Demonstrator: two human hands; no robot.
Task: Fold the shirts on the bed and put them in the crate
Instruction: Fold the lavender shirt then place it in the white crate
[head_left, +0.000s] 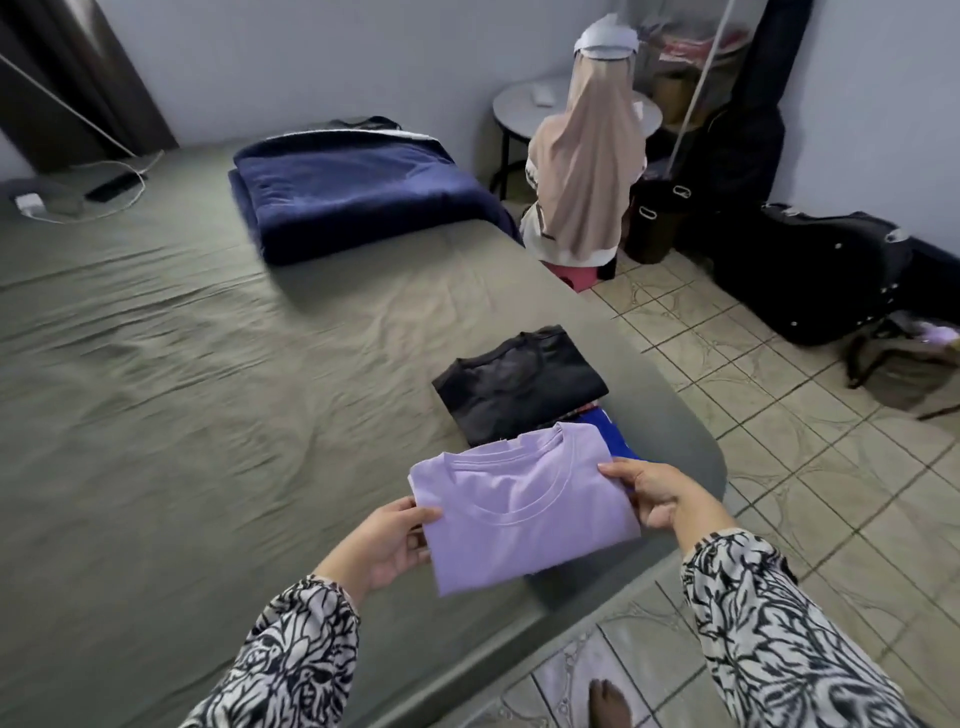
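Up close, both hands gripped a folded lilac cotton T-shirt by its side edges. The left hand pinched the left edge, thumb on top and fingers curled beneath. The right hand held the right edge the same way, thumb lying across the fabric. Both arms wore black-and-white patterned sleeves. The lilac shirt was held just above the near right corner of a bed covered with an olive-green sheet, neckline facing up. Just beyond it lay a folded black shirt, with a bright blue garment peeking out beneath. Farther up the bed sat a folded navy-blue blanket. Beside the bed, on the beige tiled floor, another person in a long beige head covering sat facing away, near a round grey side table.
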